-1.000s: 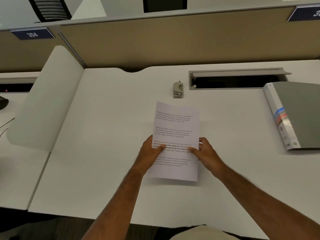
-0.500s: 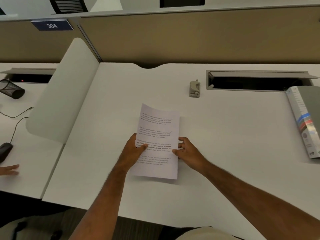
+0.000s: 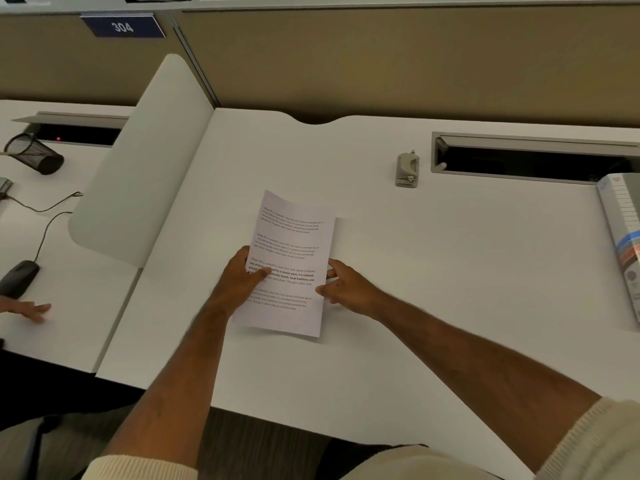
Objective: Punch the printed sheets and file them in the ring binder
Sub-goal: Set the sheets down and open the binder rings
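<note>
I hold a thin stack of printed sheets [image 3: 294,237] just above the white desk [image 3: 450,289], its far end sloping away from me. My left hand [image 3: 240,284] grips the left edge with the thumb on the text. My right hand [image 3: 348,287] pinches the right edge between thumb and fingers. A small grey hole punch [image 3: 407,169] stands on the desk beyond the sheets, to the right. The grey ring binder [image 3: 621,230] lies shut at the far right, cut off by the frame edge.
An open cable tray slot [image 3: 536,161] sits behind the punch. A white divider panel [image 3: 145,168] separates the neighbouring desk, which holds a mesh pen cup [image 3: 34,154], a mouse [image 3: 19,277] and another person's hand [image 3: 29,310]. A beige partition wall [image 3: 381,64] runs along the back.
The view has swung left, so the binder has slid to the right edge of the frame. Both hands still hold the sheets, which have shifted slightly left.
</note>
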